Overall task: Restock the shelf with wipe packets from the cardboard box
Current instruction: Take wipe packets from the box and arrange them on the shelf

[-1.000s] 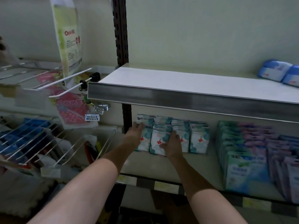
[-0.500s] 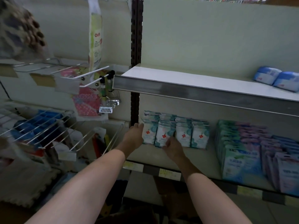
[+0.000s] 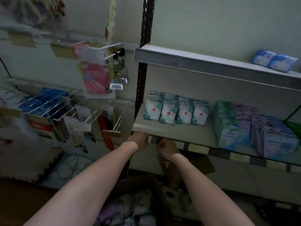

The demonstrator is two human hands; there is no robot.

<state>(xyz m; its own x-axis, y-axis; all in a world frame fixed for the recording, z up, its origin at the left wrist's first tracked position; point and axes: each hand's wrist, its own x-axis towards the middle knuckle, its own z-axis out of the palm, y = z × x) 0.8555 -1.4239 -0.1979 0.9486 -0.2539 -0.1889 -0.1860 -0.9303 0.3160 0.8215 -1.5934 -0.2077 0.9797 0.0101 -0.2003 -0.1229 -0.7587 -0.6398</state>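
Wipe packets (image 3: 175, 111), white and teal with red crosses, stand in a row at the left end of the middle shelf (image 3: 179, 132). My left hand (image 3: 140, 141) and my right hand (image 3: 167, 148) hang side by side at the shelf's front edge, below and in front of the packets and not touching them. Both have curled fingers and hold nothing. The cardboard box (image 3: 138, 181) lies low between my forearms, dark, with pale packets (image 3: 127, 207) inside it.
Taller blue and purple packs (image 3: 254, 129) fill the shelf's right part. Two blue packs (image 3: 275, 60) sit on the upper shelf (image 3: 195, 62). A black upright post (image 3: 145, 62) borders the shelf on the left; beyond it hang wire hooks (image 3: 53, 103) with goods.
Both hands have let go of the wipe packets and drawn back and down to the shelf's front edge. The view has tilted down, showing the box.
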